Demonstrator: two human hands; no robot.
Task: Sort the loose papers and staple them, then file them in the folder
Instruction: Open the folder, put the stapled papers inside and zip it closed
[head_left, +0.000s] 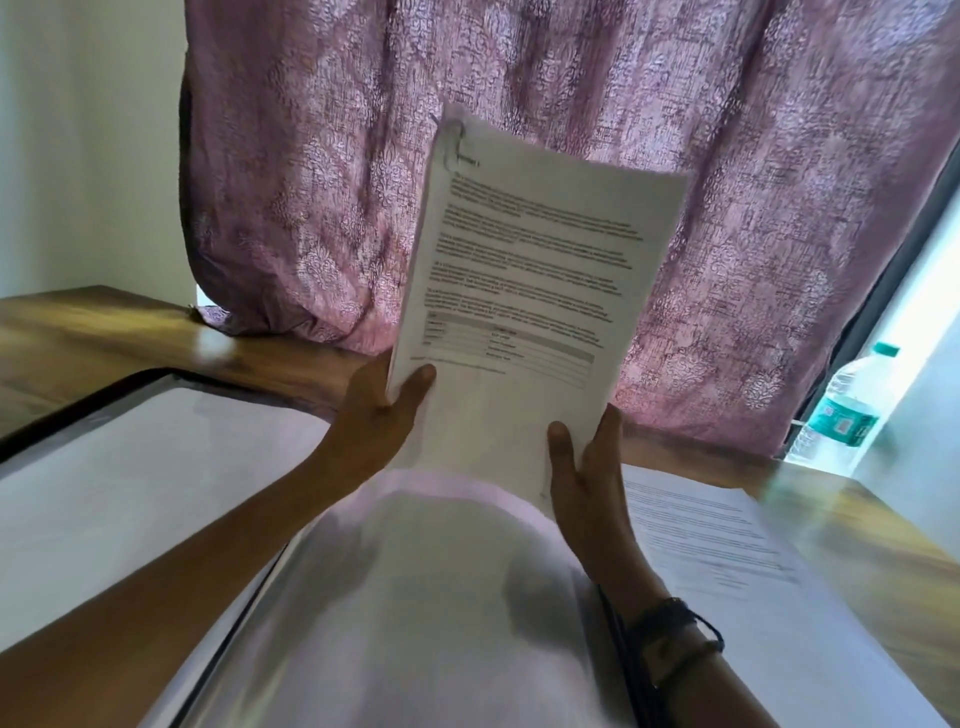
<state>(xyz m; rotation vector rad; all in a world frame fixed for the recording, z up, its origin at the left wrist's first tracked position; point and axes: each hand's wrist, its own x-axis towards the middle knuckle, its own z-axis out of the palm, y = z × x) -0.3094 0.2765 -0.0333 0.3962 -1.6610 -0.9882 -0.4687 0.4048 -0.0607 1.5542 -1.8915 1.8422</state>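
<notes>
White printed sheets make up the stack of papers (524, 291) that I hold up with both hands, its top leaning away from me. The front page carries a short heading, several blocks of small grey text and, lower down, a table with a grey header row; the words are too blurred to read. At the upper left corner of the stack some fastening (452, 140) bends the sheets, but I cannot tell if it is a clip or a staple. The top edges of the sheets are not quite even. My left hand (384, 410) grips the lower left corner of the stack, with the thumb pressed on the front page and the fingers hidden behind. My right hand (587, 478) grips the lower right edge of the stack in the same way, thumb on the front; dark bands (675, 634) go round its wrist. Directly below the stack the folder (156, 457) lies open on the wooden table (93, 327), with black edges and a glossy, bulging pale sheet that reflects pink. Lower and to the right of the stack, a second pile of printed pages (727, 545) lies flat beside the folder. Behind the stack hangs a pink patterned curtain (519, 78), and well to the right of the stack stands a plastic water bottle (847, 410) with a teal label.
</notes>
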